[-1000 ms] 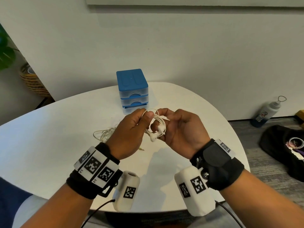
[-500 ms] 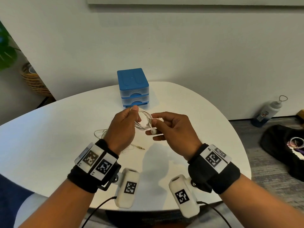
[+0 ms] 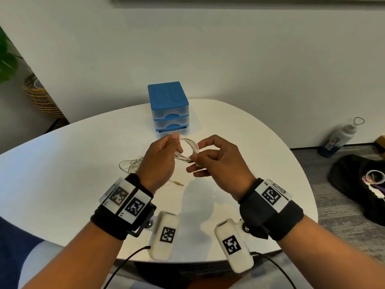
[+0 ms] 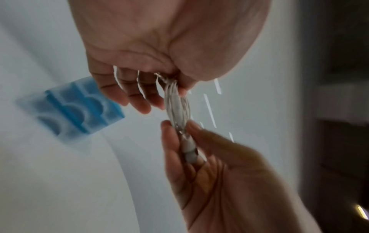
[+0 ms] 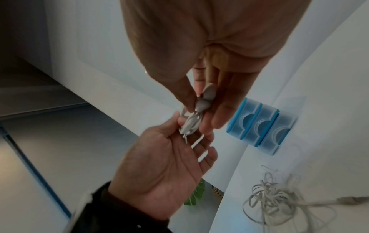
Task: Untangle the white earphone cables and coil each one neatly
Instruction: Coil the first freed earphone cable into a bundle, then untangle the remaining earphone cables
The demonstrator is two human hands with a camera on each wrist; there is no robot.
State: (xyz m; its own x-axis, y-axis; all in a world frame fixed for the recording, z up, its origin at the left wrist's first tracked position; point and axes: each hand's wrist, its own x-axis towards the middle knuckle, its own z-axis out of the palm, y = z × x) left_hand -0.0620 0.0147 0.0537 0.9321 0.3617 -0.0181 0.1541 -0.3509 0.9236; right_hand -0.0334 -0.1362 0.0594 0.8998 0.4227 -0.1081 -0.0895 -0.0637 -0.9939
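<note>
Your left hand [image 3: 160, 159] and right hand [image 3: 218, 163] hold one coiled earphone cable [image 3: 188, 151] between them above the white table [image 3: 62, 163], just in front of the blue drawer box [image 3: 168, 107]. Your left thumb and forefinger pinch the far side of the coil, with the other left fingers [image 4: 137, 100] loosely curled below it in the left wrist view. Your right thumb and forefinger pinch the near side of the bundle, where the strands gather; the remaining right fingers are spread and relaxed. The earbuds [image 5: 205, 100] sit bunched at your right fingertips in the right wrist view. Compared with a second ago, your right hand has rolled from palm-up to knuckles-up, and the loops, which then hung over your right fingers with an earbud dangling, now stand as a rounder ring stretched between the two pinches. Since half a second ago your hands have drifted only slightly, and the ring looks a little wider. The second cable [image 3: 131, 163] lies in a loose tangle on the table, left of your left hand and partly hidden behind it, and has not moved; its gold jack plug [image 3: 179, 183] rests on the table near your left wrist. A bottle [image 3: 339, 136] and a black bag [image 3: 358, 184] lie on the floor to your right.
</note>
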